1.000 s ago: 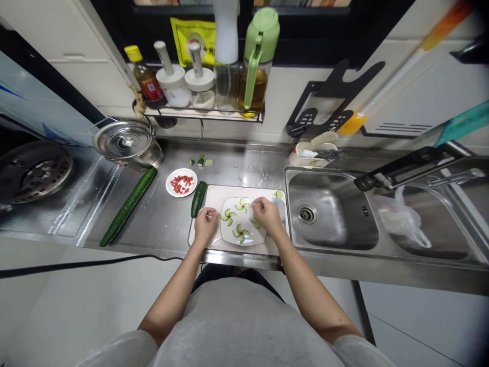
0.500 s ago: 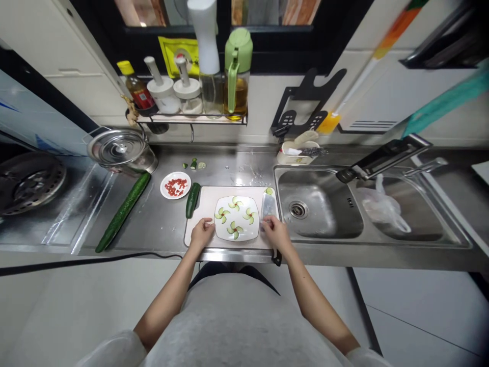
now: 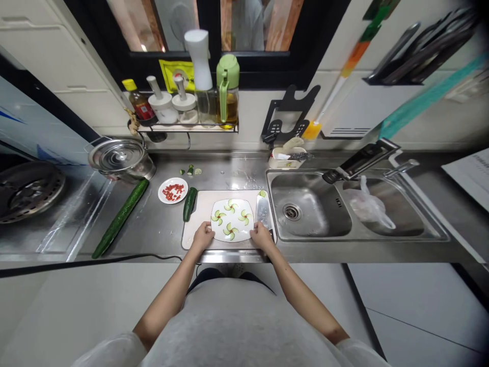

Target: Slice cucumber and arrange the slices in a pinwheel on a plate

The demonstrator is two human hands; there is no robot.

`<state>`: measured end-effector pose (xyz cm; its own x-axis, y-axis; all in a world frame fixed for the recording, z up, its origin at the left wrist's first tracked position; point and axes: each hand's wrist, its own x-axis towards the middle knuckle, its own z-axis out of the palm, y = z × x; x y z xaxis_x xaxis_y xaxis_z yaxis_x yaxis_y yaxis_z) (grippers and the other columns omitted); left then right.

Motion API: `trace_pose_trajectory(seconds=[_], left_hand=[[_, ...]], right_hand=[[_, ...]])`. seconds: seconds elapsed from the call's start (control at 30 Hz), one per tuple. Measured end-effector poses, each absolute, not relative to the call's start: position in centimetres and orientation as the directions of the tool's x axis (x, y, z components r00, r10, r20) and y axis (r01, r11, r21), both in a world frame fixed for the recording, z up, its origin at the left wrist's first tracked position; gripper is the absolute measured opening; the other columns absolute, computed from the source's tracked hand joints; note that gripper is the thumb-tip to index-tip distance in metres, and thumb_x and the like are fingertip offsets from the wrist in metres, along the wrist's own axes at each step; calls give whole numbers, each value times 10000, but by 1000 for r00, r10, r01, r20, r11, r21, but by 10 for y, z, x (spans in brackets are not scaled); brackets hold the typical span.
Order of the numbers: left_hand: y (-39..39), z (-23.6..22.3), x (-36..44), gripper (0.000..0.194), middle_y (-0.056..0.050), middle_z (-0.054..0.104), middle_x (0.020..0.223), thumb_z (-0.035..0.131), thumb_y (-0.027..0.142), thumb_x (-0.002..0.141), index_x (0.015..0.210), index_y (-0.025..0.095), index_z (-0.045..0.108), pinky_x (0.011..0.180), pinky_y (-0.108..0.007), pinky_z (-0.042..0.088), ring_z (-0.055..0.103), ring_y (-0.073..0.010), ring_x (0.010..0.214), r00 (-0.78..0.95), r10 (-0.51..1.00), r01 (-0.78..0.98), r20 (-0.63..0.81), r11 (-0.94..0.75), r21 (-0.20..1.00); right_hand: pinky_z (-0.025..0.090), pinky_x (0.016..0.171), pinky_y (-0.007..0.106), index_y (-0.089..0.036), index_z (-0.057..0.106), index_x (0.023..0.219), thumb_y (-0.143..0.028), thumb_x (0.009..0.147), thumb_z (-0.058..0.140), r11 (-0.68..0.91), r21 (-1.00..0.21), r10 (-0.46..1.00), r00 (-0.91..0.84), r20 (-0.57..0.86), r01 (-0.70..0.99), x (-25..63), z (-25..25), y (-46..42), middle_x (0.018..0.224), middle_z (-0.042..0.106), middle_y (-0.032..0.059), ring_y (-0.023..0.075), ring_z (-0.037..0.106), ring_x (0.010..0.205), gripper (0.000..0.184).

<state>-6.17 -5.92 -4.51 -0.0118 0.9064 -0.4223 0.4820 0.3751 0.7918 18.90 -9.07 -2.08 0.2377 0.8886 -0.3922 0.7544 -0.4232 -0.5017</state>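
Note:
A white squarish plate (image 3: pixel 233 218) sits on the pale cutting board (image 3: pixel 199 203). It carries several pinwheels of thin cucumber slices with red centres. At the plate's left rim, my left hand (image 3: pixel 202 237) is closed with its fingertips on the edge. My right hand (image 3: pixel 262 236) pinches the right rim and covers part of the kitchen knife. That knife (image 3: pixel 263 210) lies along the board's right side, its blade pointing away from me. Half a cucumber (image 3: pixel 190 205) rests at the board's left edge. Beside it stands a small plate (image 3: pixel 161 195) of red bits.
A long cucumber (image 3: pixel 120 219) lies left on the steel counter, near a lidded pot (image 3: pixel 121 159). Cucumber scraps (image 3: pixel 190 170) are behind the board. To the right is a double sink (image 3: pixel 317 204) with a plastic bag (image 3: pixel 369 204). A condiment shelf (image 3: pixel 191 128) hangs above the counter.
My right hand has moved left from beside the knife onto the plate's right rim. My left hand has closed in on the left rim. The view has tilted up and shifted slightly.

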Motion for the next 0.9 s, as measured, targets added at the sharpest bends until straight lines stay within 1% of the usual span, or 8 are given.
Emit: trace_pose_trajectory(seconds=[0.13,0.23,0.37,0.5,0.57,0.67,0.77,0.9], left_hand=[[-62,-44,-60,295,72,533,626,571,179,668,962,176,553,607,-212,421,543,-95,584,3,902,384,-431,397,834],[-65,-39,-60,310,78,515,611,591,208,643,949,177,546,587,-208,408,520,-90,562,12,897,275,-441,421,864],[-67,-22,-58,382,91,490,575,641,267,602,958,176,538,545,-199,369,474,-79,512,35,893,108,-448,443,890],[-68,5,-62,454,87,508,572,682,287,591,1004,164,536,562,-200,367,458,-69,509,64,907,14,-416,416,909],[-70,18,-65,455,82,523,586,684,284,609,1021,163,532,577,-200,374,470,-68,525,80,916,-16,-394,396,918],[-75,31,-68,443,86,524,596,684,271,628,1029,168,526,589,-197,386,479,-63,533,88,922,-40,-377,381,924],[-80,38,-67,443,88,527,596,685,266,631,1030,169,520,586,-199,398,484,-61,522,74,921,-53,-383,387,921],[-85,41,-64,441,88,537,584,682,263,627,1019,170,502,577,-205,415,502,-68,508,77,911,-62,-406,411,910]], right_hand=[[340,583,230,-209,483,825,-159,724,521,-451,-580,885,257,-388,678,189,-23,-90,639,553,-30,149,536,646,120],[345,552,230,-230,423,766,-161,697,504,-455,-667,887,237,-395,590,191,-23,-91,558,500,-64,139,518,570,127],[349,494,228,-243,377,771,-199,681,492,-459,-786,889,206,-410,415,195,-14,-94,503,451,-97,126,479,473,152],[334,421,224,-246,378,819,-295,685,532,-439,-867,898,155,-413,233,198,8,-99,500,458,-111,104,413,397,211],[320,397,216,-247,379,837,-331,681,556,-430,-889,902,129,-413,158,198,20,-102,503,460,-116,94,396,385,251],[311,381,204,-250,377,845,-359,677,584,-441,-894,896,106,-432,83,196,36,-106,501,452,-121,91,410,391,288],[303,367,202,-250,379,845,-377,673,602,-462,-886,885,91,-457,46,196,43,-108,491,444,-126,89,409,380,309],[287,353,200,-249,382,843,-390,664,615,-474,-880,879,80,-470,38,197,43,-109,480,420,-132,88,403,368,325]])
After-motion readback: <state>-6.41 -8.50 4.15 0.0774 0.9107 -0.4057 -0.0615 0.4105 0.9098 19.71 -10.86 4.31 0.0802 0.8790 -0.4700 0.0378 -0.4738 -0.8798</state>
